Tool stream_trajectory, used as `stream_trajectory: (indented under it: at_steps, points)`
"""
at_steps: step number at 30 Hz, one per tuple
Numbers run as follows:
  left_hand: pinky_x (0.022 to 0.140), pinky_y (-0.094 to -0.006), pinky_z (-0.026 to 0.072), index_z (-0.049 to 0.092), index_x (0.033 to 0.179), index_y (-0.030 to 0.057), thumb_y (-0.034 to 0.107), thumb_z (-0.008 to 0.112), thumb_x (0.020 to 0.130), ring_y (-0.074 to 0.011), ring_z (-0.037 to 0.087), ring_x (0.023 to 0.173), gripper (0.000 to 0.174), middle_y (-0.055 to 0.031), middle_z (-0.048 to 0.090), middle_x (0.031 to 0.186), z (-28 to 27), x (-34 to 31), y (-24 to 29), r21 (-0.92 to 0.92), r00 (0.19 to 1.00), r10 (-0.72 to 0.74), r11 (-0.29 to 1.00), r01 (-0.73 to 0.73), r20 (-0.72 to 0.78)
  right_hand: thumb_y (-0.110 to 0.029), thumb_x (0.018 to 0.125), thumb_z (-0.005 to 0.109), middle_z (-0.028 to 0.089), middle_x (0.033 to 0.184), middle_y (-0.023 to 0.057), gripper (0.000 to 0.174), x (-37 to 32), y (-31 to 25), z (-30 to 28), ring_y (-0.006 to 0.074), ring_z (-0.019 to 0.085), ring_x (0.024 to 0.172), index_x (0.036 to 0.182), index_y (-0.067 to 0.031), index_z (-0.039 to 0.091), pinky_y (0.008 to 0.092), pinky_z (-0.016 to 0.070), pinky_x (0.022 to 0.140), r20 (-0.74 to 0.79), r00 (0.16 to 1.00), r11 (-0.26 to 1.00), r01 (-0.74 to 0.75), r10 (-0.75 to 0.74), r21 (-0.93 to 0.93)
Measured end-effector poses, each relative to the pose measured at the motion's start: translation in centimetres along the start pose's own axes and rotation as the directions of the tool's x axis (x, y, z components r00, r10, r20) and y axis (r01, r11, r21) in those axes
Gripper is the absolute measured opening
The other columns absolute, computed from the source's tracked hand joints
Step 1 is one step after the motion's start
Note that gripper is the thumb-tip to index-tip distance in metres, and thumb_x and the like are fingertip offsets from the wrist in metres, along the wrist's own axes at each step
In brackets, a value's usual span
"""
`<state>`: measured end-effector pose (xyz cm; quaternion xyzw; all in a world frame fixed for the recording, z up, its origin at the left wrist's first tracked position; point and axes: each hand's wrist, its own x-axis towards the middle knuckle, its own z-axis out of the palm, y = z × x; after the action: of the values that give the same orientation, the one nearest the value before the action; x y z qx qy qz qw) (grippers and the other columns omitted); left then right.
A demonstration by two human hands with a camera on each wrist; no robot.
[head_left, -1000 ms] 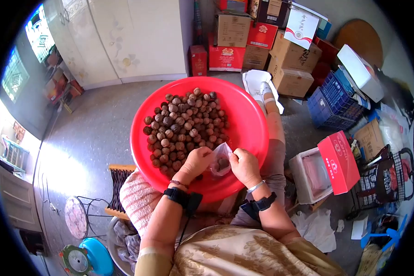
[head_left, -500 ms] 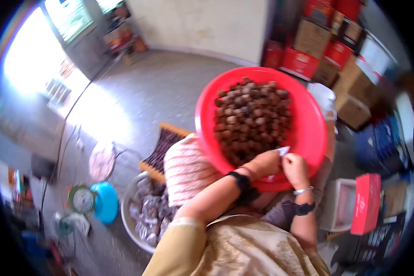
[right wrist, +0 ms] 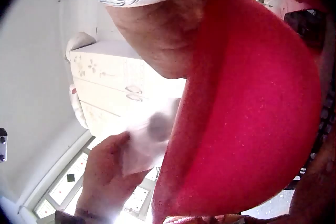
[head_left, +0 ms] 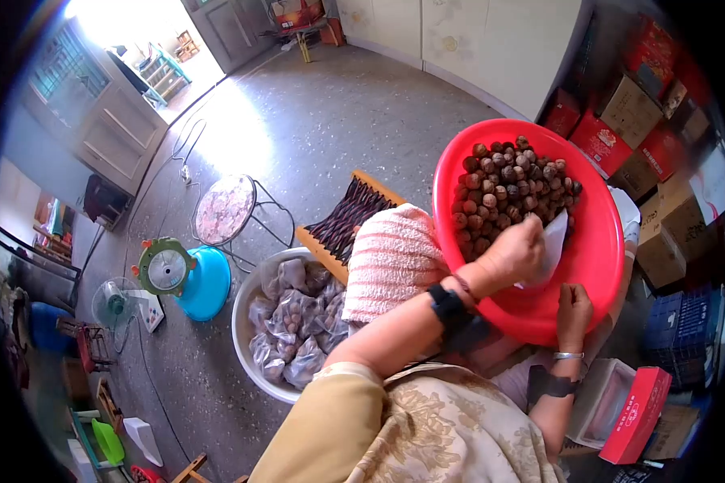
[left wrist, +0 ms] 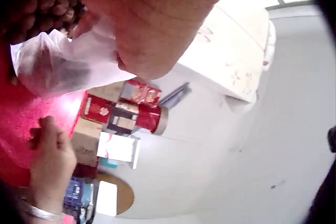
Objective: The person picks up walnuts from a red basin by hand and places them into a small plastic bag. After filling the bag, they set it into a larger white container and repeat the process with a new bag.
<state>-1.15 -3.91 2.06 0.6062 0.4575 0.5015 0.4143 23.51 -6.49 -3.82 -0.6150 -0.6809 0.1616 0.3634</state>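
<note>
clear plastic bag: position and grip

the plastic bag (head_left: pixel 552 245) is located above the interior of the red basin (head_left: pixel 598 209), beside the heap of walnuts (head_left: pixel 511 189). dark rounded contents show through its film. the left hand (head_left: pixel 514 251) grips the bag with bent fingers closed on the film. the right hand (head_left: pixel 574 315) is separate from the bag, near the basin's near side; its fingers are curled inward, and no item is seen in them.

adjacent items: a pink striped towel (head_left: pixel 395 262) covers the knee at the basin's left. beyond it, a wooden-framed stool (head_left: pixel 348 217) has a seat of dark woven cord. a pale tub (head_left: pixel 243 342) holds filled clear bags (head_left: pixel 298 322). a box with a red lid (head_left: pixel 636 414) is positioned past the right forearm.
</note>
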Motion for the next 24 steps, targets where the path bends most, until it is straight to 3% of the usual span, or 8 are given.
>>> stream_trajectory:
  at_steps: [5, 6, 8, 12, 16, 20, 22, 24]
  points:
    - [0.082, -0.0324, 0.0510, 0.058, 0.111, 0.0021, 0.005, 0.056, 0.100, -0.0151, 0.056, 0.090, 0.012, -0.0050, 0.060, 0.097, -12.4, -5.0, 3.8, -0.023, 0.953, 0.185, 0.980, -0.196, -0.238, -0.016, 0.102, 0.065, 0.057, 0.071, 0.0166, 0.023, -0.1, -0.2, 0.1, 0.0202, 0.053, 0.064, 0.088, 0.0017, 0.061, 0.0369, 0.0480, 0.064, 0.011, 0.999, 0.997, -0.033, 0.032, 0.063]
    - [0.072, -0.0323, 0.0492, 0.055, 0.101, 0.0038, 0.004, 0.054, 0.098, -0.0136, 0.052, 0.080, 0.002, -0.0076, 0.055, 0.086, -14.8, -6.3, 6.0, 0.011, 0.911, 0.216, 0.974, -0.227, -0.350, -0.016, 0.102, 0.065, 0.057, 0.071, 0.0152, 0.023, -0.2, -0.6, 0.1, 0.0193, 0.053, 0.064, 0.087, 0.0013, 0.061, 0.0365, 0.0478, 0.064, 0.000, 0.999, 0.998, -0.044, 0.044, 0.044]
    - [0.073, -0.0269, 0.0462, 0.057, 0.102, 0.0039, 0.005, 0.053, 0.101, -0.0112, 0.050, 0.081, 0.004, -0.0002, 0.054, 0.088, -20.4, -9.4, 5.9, -0.149, 0.868, 0.006, 0.985, -0.091, -0.496, -0.016, 0.102, 0.065, 0.057, 0.071, 0.0138, 0.023, -0.2, -0.8, 0.0, 0.0184, 0.053, 0.065, 0.087, 0.0010, 0.061, 0.0362, 0.0477, 0.064, -0.010, 0.999, 0.998, -0.052, 0.053, 0.020]
    - [0.062, -0.0221, 0.0399, 0.060, 0.098, 0.0096, 0.009, 0.054, 0.104, -0.0040, 0.044, 0.074, 0.008, 0.0072, 0.050, 0.085, -29.0, -16.5, 4.7, -0.037, 0.701, -0.001, 0.999, -0.036, -0.713, -0.020, 0.104, 0.064, 0.052, 0.065, 0.0052, 0.029, -0.3, -1.2, 0.4, 0.0134, 0.046, 0.061, 0.083, -0.0011, 0.057, 0.0335, 0.0434, 0.059, -0.039, 0.999, 0.999, 0.024, -0.025, -0.033]
    - [0.061, -0.0285, 0.0410, 0.057, 0.094, 0.0059, 0.015, 0.054, 0.102, -0.0075, 0.045, 0.072, 0.013, 0.0034, 0.050, 0.081, -34.2, -24.3, -0.9, -0.002, 0.536, -0.147, 0.965, 0.262, -0.831, -0.016, 0.101, 0.065, 0.059, 0.073, 0.0165, 0.022, -0.3, -1.7, -0.1, 0.0241, 0.055, 0.066, 0.087, 0.0008, 0.060, 0.0400, 0.0482, 0.066, 0.017, 1.000, 0.998, -0.001, 0.002, -0.067]
    - [0.065, -0.0319, 0.0425, 0.056, 0.091, 0.0046, 0.015, 0.052, 0.099, -0.0114, 0.046, 0.075, 0.013, -0.0002, 0.049, 0.080, -35.3, -30.8, -9.6, 0.006, 0.557, -0.200, 0.939, 0.345, -0.806, -0.016, 0.101, 0.065, 0.058, 0.072, 0.0179, 0.024, -0.2, -1.6, 0.0, 0.0269, 0.054, 0.065, 0.086, 0.0010, 0.059, 0.0422, 0.0475, 0.066, 0.045, 0.999, 0.994, -0.008, 0.014, -0.112]
    - [0.070, -0.0343, 0.0438, 0.058, 0.090, 0.0043, 0.013, 0.052, 0.095, -0.0168, 0.048, 0.074, 0.011, -0.0053, 0.052, 0.080, -36.6, -35.0, -17.3, 0.322, 0.707, -0.078, 0.851, 0.415, -0.703, -0.016, 0.101, 0.065, 0.058, 0.072, 0.0188, 0.024, -0.2, -1.7, 0.0, 0.0279, 0.055, 0.065, 0.085, 0.0011, 0.059, 0.0429, 0.0471, 0.065, 0.047, 0.999, 0.992, 0.002, 0.004, -0.125]
    - [0.073, -0.0348, 0.0453, 0.059, 0.087, 0.0050, 0.011, 0.053, 0.092, -0.0221, 0.051, 0.075, 0.011, -0.0105, 0.054, 0.081, -34.3, -35.9, -17.5, 0.184, 0.641, -0.203, 0.856, 0.483, -0.740, -0.017, 0.101, 0.065, 0.058, 0.073, 0.0197, 0.025, -0.2, -1.5, 0.1, 0.0290, 0.055, 0.064, 0.085, 0.0012, 0.058, 0.0436, 0.0468, 0.064, 0.047, 0.999, 0.990, 0.011, -0.004, -0.139]
